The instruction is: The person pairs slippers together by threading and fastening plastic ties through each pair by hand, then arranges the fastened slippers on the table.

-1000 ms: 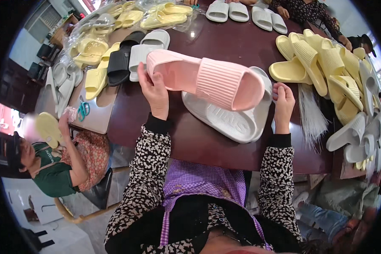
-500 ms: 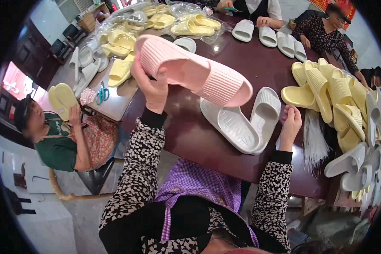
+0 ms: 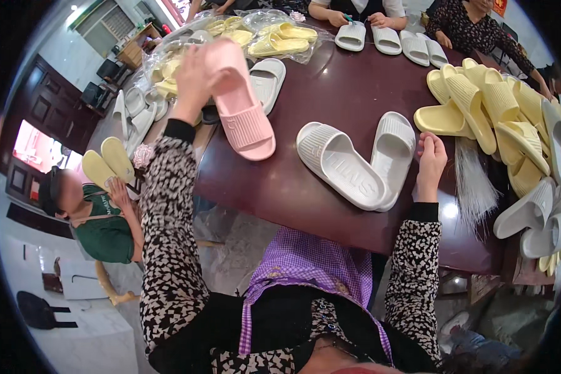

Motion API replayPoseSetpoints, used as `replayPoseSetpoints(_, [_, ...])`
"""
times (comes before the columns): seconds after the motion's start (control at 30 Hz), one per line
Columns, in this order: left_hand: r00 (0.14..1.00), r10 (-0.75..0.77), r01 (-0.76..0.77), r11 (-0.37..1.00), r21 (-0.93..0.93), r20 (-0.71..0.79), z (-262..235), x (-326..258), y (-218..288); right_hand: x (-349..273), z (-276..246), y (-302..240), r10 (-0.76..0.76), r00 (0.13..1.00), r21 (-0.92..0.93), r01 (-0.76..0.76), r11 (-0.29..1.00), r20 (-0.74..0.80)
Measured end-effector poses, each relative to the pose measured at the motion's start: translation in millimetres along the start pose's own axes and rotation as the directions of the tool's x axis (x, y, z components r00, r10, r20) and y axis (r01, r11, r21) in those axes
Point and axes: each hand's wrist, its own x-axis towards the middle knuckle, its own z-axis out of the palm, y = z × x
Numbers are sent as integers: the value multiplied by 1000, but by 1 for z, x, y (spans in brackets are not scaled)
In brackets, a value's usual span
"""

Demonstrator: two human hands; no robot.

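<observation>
My left hand, slightly blurred, is closed around the heel end of a pink slide slipper. The slipper hangs toe-down over the left side of the table, its ribbed strap facing up. Whether a second pink one is behind it, I cannot tell. Just beyond it lies a pale grey slipper. Two light grey slippers, a left one and a right one, meet at their heels in front of me. Beside the right one, my right hand is curled with fingertips together; anything between them is too small to make out.
Yellow slippers are heaped on the right, with grey ones nearer. A bundle of thin white strands lies by my right hand. Bagged yellow slippers fill the far left. A person at left holds yellow slippers; others sit across.
My left hand has swung the pink slipper left, away from above the grey pair, and turned it toe-down. The right hand stays curled beside the grey pair. The view has shifted slightly.
</observation>
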Motion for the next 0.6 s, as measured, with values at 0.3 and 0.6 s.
replayPoseSetpoints(0.3, [915, -402, 387, 856, -343, 30, 38, -77, 20, -2, 17, -28, 27, 1000, -62, -27, 998, -4])
replayPoseSetpoints(0.6, [845, -531, 510, 769, -386, 59, 1, -115, 61, -3, 26, -38, 20, 1000, -77, -19, 997, 11])
